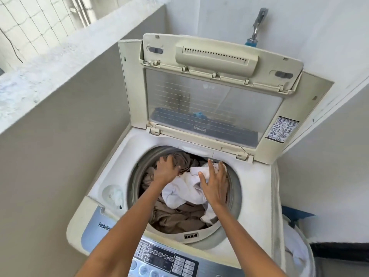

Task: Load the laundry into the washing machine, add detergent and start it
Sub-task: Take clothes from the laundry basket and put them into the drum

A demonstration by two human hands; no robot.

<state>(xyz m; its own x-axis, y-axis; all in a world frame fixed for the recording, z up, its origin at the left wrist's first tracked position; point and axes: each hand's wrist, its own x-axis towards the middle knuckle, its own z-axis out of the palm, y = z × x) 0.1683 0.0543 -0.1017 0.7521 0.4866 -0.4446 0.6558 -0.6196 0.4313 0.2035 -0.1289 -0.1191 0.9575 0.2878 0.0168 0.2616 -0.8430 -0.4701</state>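
My left hand (166,169) and right hand (214,181) were both down in the open drum, pressing the laundry in.

The left hand had its fingers curled into the brown clothes (175,215) at about eleven o'clock in the drum (233,188), gripping a fold; the right lay spread and flat on the white garment (185,188) at about three o'clock, holding nothing. The washing machine (253,198) stood with its lid (215,92) propped upright at twelve o'clock and the control panel (165,258) at six. I judged the load high and loose: white cloth at the right rim could catch under the lid or ride over the drum edge if not tucked down. More laundry seemed to wait in the basket (299,254) at four o'clock, and overfilling would crowd the drum. No detergent was in view.
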